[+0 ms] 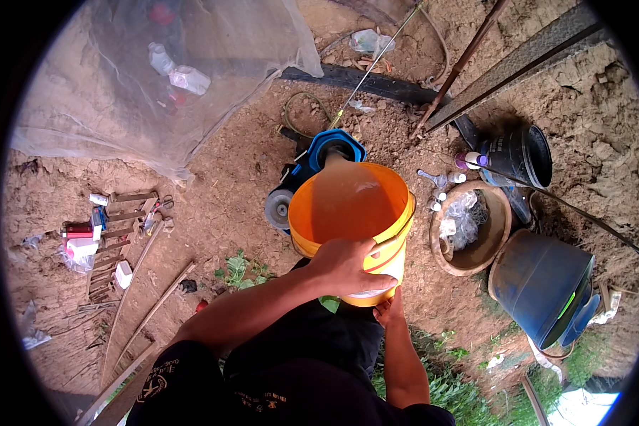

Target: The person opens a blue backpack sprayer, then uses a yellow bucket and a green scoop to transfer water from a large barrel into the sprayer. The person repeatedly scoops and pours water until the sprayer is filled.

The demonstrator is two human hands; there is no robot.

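Observation:
A yellow plastic bucket (pixel 388 266) of cloudy brownish liquid is tilted away from me, its rim over the open mouth of a blue and black sprayer tank (pixel 310 154). Liquid runs from the rim into the opening. My left hand (pixel 351 266) grips the bucket's side near the wire handle, thumb across the wall. Under the bucket's base, my right hand (pixel 391 309) supports its bottom edge; part of that hand is hidden. A thin metal spray lance (pixel 373 66) stands beyond the tank, and a grey round part (pixel 278 209) shows at the tank's left.
At the right are a clay basin (pixel 437 255) holding plastic bags, small bottles (pixel 457 178), a black bucket (pixel 511 154) and a large blue barrel (pixel 543 282). Translucent sheeting (pixel 234 32) hangs upper left. A wooden rack (pixel 125 215) and poles (pixel 157 306) lie left; a wooden pole (pixel 458 69) slants upper right.

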